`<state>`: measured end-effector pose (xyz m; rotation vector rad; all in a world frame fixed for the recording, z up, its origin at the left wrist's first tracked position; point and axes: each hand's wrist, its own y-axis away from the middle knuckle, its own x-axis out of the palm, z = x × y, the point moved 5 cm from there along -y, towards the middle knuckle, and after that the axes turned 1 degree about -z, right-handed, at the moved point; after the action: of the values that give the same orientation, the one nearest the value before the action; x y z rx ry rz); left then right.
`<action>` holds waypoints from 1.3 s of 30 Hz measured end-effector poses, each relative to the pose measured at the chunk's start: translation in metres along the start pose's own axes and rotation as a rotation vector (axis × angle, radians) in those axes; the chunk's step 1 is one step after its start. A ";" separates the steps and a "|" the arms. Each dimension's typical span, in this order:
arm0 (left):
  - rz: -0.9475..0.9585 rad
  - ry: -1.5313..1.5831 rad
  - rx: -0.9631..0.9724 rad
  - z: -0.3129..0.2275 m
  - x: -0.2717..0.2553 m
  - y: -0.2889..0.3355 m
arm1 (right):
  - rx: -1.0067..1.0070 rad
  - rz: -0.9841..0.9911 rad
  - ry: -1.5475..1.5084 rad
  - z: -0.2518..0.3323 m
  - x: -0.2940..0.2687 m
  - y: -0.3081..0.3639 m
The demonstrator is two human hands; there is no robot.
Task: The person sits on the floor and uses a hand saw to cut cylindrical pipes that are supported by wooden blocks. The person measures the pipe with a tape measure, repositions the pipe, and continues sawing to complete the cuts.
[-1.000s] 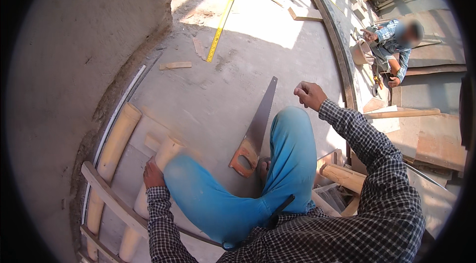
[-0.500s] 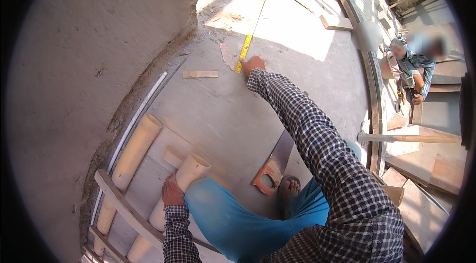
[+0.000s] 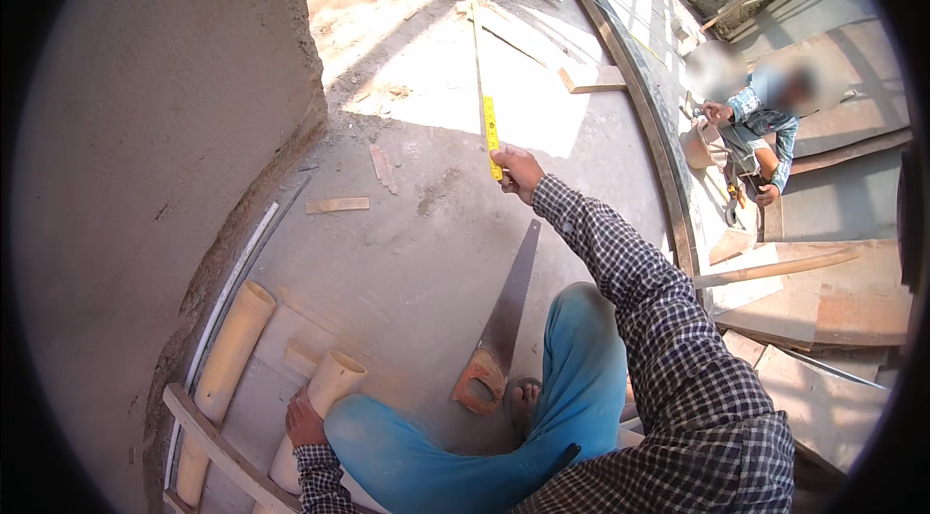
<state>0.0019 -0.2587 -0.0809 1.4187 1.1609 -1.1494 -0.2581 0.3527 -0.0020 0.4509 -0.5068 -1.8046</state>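
Observation:
My right hand [image 3: 519, 172] is stretched forward over the concrete floor, its fingers pinching the near end of a yellow tape measure [image 3: 491, 131]. The tape runs away from me into the sunlit patch. My left hand [image 3: 306, 418] is closed around the side of a cream plastic pipe [image 3: 335, 376], beside my left knee; part of its grip is hidden. A handsaw [image 3: 504, 312] with an orange-brown handle lies on the floor between my right hand and my foot [image 3: 524, 396].
Another cream pipe [image 3: 235, 325] lies along the left wall [image 3: 174, 126], with a wooden strip [image 3: 228, 451] across the pipes. Small wood offcuts [image 3: 337, 205] lie on the floor. A long dark beam [image 3: 639, 107] curves along the right. Beyond it a co-worker [image 3: 765, 131] sits near boards [image 3: 833, 291].
My right hand has drawn the tape's near end to the right, away from the broken wood piece. My right knee has swung into view and the saw shows in full. The left hand keeps its hold.

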 end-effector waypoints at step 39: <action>0.195 0.230 -0.068 -0.025 -0.090 0.033 | -0.799 -0.637 0.314 0.008 -0.168 0.355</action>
<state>0.0268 -0.2470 0.0141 1.6030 1.1776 -0.8199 0.0660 0.4240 0.2086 0.3318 0.6450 -2.2863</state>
